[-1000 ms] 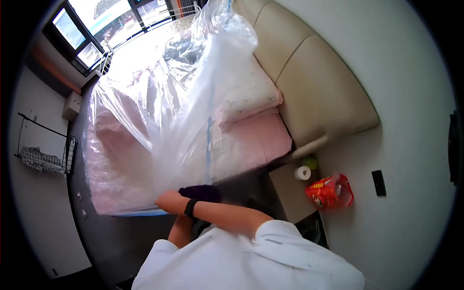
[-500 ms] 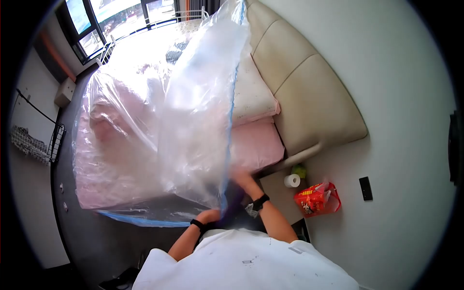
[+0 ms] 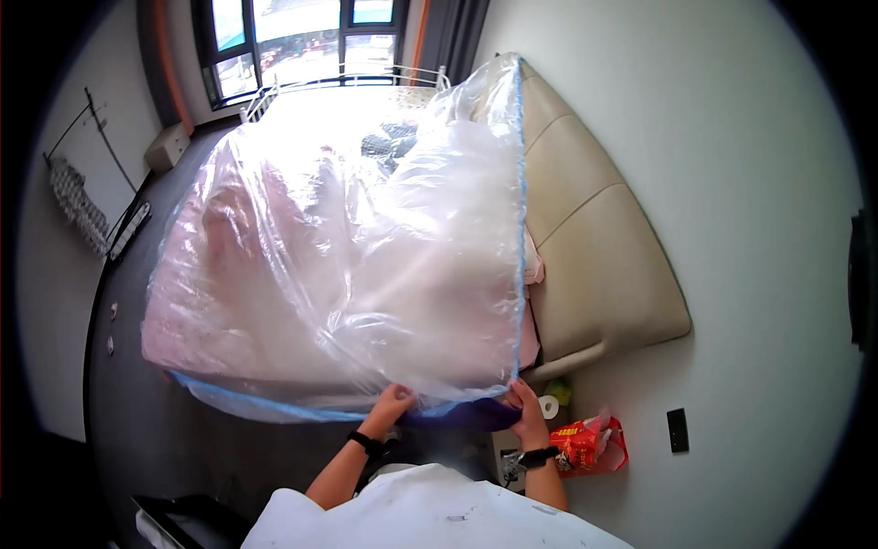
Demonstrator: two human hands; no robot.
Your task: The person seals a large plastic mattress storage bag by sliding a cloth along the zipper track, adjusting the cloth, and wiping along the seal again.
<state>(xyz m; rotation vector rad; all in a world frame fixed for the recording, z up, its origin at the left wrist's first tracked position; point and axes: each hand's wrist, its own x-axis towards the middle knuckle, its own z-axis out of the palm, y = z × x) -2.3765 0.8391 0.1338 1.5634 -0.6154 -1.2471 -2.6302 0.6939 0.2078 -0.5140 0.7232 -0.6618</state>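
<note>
A clear plastic dust cover [image 3: 430, 247] with a blue gathered edge lies over the bed's pink and white bedding [image 3: 183, 339], which shows through it. My left hand [image 3: 393, 403] is closed on the cover's near side, just above the blue edge. At the cover's near right corner, beside the headboard, my right hand [image 3: 528, 407] pinches the blue edge. Something dark purple [image 3: 466, 414] shows between my hands, under the edge; I cannot tell its kind. Part of the pink bedding sticks out past the cover at the headboard.
The padded beige headboard [image 3: 604, 256] stands against the right wall. A red bag [image 3: 585, 446] and a paper roll [image 3: 549, 406] sit near my right hand on a bedside surface. A clothes rack [image 3: 114, 146] and small cabinet [image 3: 167, 148] stand at the left.
The cover's right edge has moved toward the headboard and now spreads over the pillow area. My right hand has moved right and down to the corner. The view has shifted.
</note>
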